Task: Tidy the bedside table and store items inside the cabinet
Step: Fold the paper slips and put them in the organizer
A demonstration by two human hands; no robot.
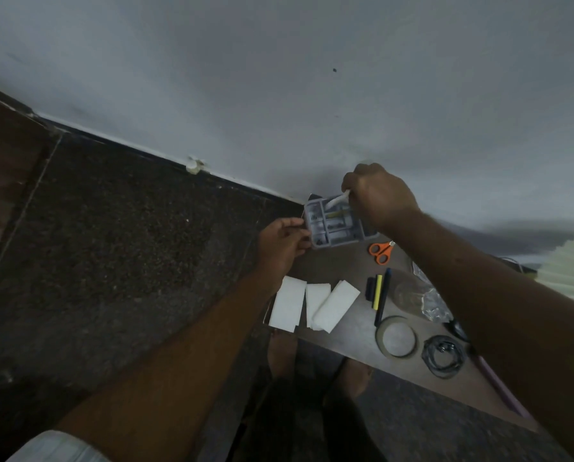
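A: Head view: your right hand [379, 195] pinches a white stick [337, 200], perhaps a tube, its tip dipping into the grey organiser tray [337, 225].
B: Your left hand [282, 243] grips that tray's left edge. Orange scissors [380, 251] lie just in front of it, white papers [312, 303] further forward.

Both my arms reach forward; left hand [284, 243] holds the tray's [332, 228] edge, right hand [379, 195] pinches a stick [337, 200].
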